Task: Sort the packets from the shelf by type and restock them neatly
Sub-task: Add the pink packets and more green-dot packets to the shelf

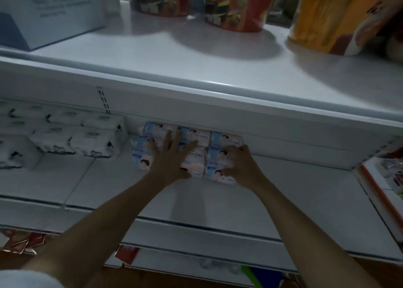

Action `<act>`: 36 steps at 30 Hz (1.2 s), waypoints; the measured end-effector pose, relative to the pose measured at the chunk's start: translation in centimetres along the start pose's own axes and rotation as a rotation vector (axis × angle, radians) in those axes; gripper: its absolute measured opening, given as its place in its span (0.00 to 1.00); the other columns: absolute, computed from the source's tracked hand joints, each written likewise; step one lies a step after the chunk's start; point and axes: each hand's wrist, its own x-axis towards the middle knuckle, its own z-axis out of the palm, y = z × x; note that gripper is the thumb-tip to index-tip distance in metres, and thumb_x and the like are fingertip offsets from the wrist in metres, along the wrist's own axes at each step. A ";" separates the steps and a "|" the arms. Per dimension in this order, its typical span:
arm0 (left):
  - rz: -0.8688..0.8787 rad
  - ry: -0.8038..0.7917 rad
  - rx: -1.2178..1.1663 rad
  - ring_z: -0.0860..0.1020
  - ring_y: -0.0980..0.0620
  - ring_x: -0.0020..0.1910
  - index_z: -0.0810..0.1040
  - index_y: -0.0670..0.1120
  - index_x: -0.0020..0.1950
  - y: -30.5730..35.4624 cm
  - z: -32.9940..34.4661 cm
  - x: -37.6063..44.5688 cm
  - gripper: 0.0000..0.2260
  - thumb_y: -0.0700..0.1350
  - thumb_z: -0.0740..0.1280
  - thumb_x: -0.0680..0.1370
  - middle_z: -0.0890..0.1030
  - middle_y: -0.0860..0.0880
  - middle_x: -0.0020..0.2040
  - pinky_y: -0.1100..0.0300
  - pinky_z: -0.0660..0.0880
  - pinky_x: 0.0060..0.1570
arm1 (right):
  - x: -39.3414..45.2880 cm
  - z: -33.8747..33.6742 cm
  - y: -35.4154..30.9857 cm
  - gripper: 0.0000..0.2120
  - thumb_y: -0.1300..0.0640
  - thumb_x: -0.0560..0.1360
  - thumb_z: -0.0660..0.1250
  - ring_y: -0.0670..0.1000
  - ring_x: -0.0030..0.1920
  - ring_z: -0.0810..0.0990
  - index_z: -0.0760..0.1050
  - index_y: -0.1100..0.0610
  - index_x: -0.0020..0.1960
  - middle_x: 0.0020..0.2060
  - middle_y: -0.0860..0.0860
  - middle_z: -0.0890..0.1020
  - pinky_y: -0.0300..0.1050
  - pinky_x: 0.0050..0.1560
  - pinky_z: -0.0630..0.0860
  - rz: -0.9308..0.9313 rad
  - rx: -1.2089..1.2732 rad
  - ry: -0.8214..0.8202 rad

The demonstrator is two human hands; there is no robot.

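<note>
Several pink-and-blue tissue packets (197,136) stand stacked in rows at the back of the white middle shelf (283,191). My left hand (172,156) lies flat on the left and middle packets with its fingers spread and straight. My right hand (241,163) grips the rightmost front packet (216,165), fingers curled over its top and thumb at its lower front. A separate group of white packets with black print (91,139) sits to the left on the same shelf.
The upper shelf (196,54) overhangs the packets and carries a white box (50,10), red printed tubs (231,4) and an orange bag (340,15). Red-edged packages (383,178) lie at the right end. Below are red cartons (19,243).
</note>
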 end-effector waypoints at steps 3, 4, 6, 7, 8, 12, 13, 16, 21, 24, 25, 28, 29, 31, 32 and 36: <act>0.019 -0.011 -0.007 0.38 0.37 0.77 0.42 0.64 0.78 -0.1 0.2 0.3 0.50 0.69 0.70 0.67 0.37 0.44 0.79 0.23 0.45 0.65 | 0.2 2.1 0.1 0.30 0.58 0.69 0.75 0.60 0.53 0.75 0.69 0.53 0.68 0.57 0.55 0.69 0.52 0.56 0.75 -0.029 -0.023 0.063; 0.023 -0.012 -0.014 0.39 0.37 0.77 0.43 0.63 0.78 -0.2 0.2 0.4 0.50 0.69 0.70 0.66 0.38 0.44 0.80 0.23 0.45 0.64 | 0.1 2.7 0.3 0.29 0.59 0.70 0.74 0.60 0.54 0.75 0.70 0.52 0.68 0.58 0.55 0.69 0.51 0.56 0.74 -0.039 -0.023 0.095; 0.033 -0.029 -0.011 0.39 0.37 0.78 0.43 0.63 0.78 -0.3 0.3 0.6 0.49 0.70 0.70 0.67 0.38 0.45 0.80 0.23 0.44 0.64 | 0.0 3.5 0.5 0.27 0.61 0.72 0.72 0.59 0.55 0.74 0.70 0.51 0.68 0.61 0.54 0.69 0.46 0.55 0.70 -0.052 -0.019 0.143; 0.039 -0.037 -0.009 0.38 0.38 0.78 0.42 0.63 0.78 -0.4 0.4 0.6 0.49 0.70 0.69 0.67 0.37 0.45 0.80 0.23 0.44 0.64 | -0.1 3.8 0.6 0.27 0.62 0.72 0.72 0.58 0.56 0.73 0.70 0.51 0.69 0.62 0.54 0.69 0.44 0.54 0.66 -0.048 -0.014 0.157; 0.042 -0.048 -0.013 0.38 0.38 0.77 0.41 0.64 0.78 -0.4 0.5 0.6 0.49 0.70 0.69 0.67 0.37 0.46 0.80 0.23 0.43 0.65 | -0.2 4.0 0.6 0.27 0.62 0.73 0.71 0.58 0.57 0.73 0.69 0.51 0.70 0.63 0.54 0.68 0.42 0.53 0.63 -0.041 -0.004 0.166; 0.050 -0.164 -0.040 0.35 0.40 0.77 0.37 0.64 0.77 -0.6 -0.6 0.6 0.52 0.71 0.70 0.65 0.35 0.49 0.79 0.23 0.40 0.64 | -0.7 3.3 0.6 0.29 0.59 0.73 0.73 0.55 0.64 0.70 0.68 0.53 0.71 0.64 0.54 0.66 0.45 0.59 0.64 -0.058 0.032 0.095; 0.048 -0.202 -0.033 0.35 0.40 0.77 0.36 0.64 0.77 -0.5 -1.1 0.5 0.54 0.72 0.70 0.64 0.35 0.49 0.79 0.24 0.40 0.64 | -0.8 2.8 0.8 0.30 0.57 0.72 0.74 0.54 0.65 0.69 0.67 0.53 0.72 0.64 0.54 0.65 0.49 0.64 0.66 -0.063 0.050 0.052; 0.000 -0.230 -0.001 0.36 0.41 0.77 0.35 0.61 0.77 0.2 -2.7 -0.4 0.55 0.74 0.67 0.64 0.35 0.49 0.79 0.25 0.41 0.66 | -1.2 0.8 1.5 0.33 0.50 0.73 0.74 0.55 0.69 0.66 0.64 0.50 0.74 0.67 0.54 0.63 0.53 0.70 0.64 -0.081 0.034 -0.079; -0.203 -0.050 -0.090 0.38 0.48 0.79 0.43 0.62 0.78 3.5 -4.0 -4.9 0.42 0.76 0.55 0.71 0.40 0.53 0.80 0.31 0.37 0.71 | -3.5 -1.7 1.8 0.23 0.55 0.78 0.67 0.56 0.64 0.68 0.67 0.53 0.71 0.65 0.54 0.69 0.49 0.65 0.67 -0.124 0.132 0.118; -0.330 0.101 -0.157 0.50 0.48 0.79 0.56 0.61 0.77 6.1 -5.4 -8.0 0.34 0.74 0.49 0.74 0.54 0.52 0.80 0.36 0.43 0.73 | -5.2 -2.7 0.8 0.10 0.54 0.79 0.65 0.51 0.50 0.77 0.74 0.52 0.60 0.51 0.50 0.78 0.45 0.47 0.74 -0.176 0.252 0.171; -0.373 0.151 -0.170 0.55 0.48 0.77 0.61 0.59 0.76 6.9 -6.2 -9.1 0.33 0.72 0.50 0.75 0.61 0.52 0.78 0.38 0.49 0.74 | -5.8 -3.0 0.1 0.07 0.53 0.80 0.64 0.50 0.45 0.78 0.75 0.52 0.56 0.45 0.48 0.79 0.44 0.43 0.74 -0.196 0.270 0.146; -0.495 0.232 -0.184 0.68 0.46 0.69 0.71 0.55 0.70 8.6 -8.7 -12.7 0.25 0.66 0.55 0.78 0.74 0.49 0.68 0.48 0.65 0.66 | -7.6 -2.5 -2.5 0.08 0.55 0.80 0.63 0.51 0.39 0.78 0.76 0.57 0.46 0.37 0.49 0.79 0.45 0.39 0.73 -0.296 0.268 0.005; -0.523 0.237 -0.183 0.70 0.45 0.66 0.73 0.54 0.68 8.9 -9.3 -14.2 0.24 0.65 0.56 0.78 0.76 0.49 0.65 0.50 0.67 0.62 | -8.2 -1.9 -3.4 0.09 0.54 0.80 0.63 0.52 0.39 0.78 0.76 0.58 0.43 0.37 0.51 0.80 0.46 0.39 0.73 -0.333 0.253 -0.045; -0.596 0.203 -0.181 0.72 0.46 0.63 0.74 0.55 0.66 9.0 -10.7 -17.4 0.21 0.64 0.57 0.79 0.77 0.50 0.61 0.51 0.68 0.58 | -9.6 -0.5 -5.7 0.12 0.51 0.79 0.63 0.53 0.38 0.79 0.75 0.56 0.41 0.35 0.52 0.80 0.48 0.39 0.75 -0.391 0.232 -0.140; -0.641 0.191 -0.179 0.72 0.47 0.62 0.74 0.55 0.64 8.7 -11.2 -19.0 0.20 0.64 0.58 0.79 0.78 0.50 0.60 0.51 0.69 0.57 | -10.4 0.2 -7.2 0.13 0.50 0.79 0.63 0.53 0.37 0.79 0.75 0.56 0.40 0.35 0.52 0.80 0.48 0.39 0.75 -0.413 0.226 -0.189; -0.826 0.248 -0.117 0.74 0.46 0.58 0.78 0.54 0.53 6.4 -13.4 -26.4 0.16 0.63 0.60 0.77 0.80 0.50 0.53 0.51 0.71 0.53 | -14.1 2.5 -14.0 0.16 0.47 0.78 0.63 0.53 0.36 0.77 0.72 0.55 0.36 0.32 0.52 0.77 0.47 0.36 0.71 -0.558 0.120 -0.309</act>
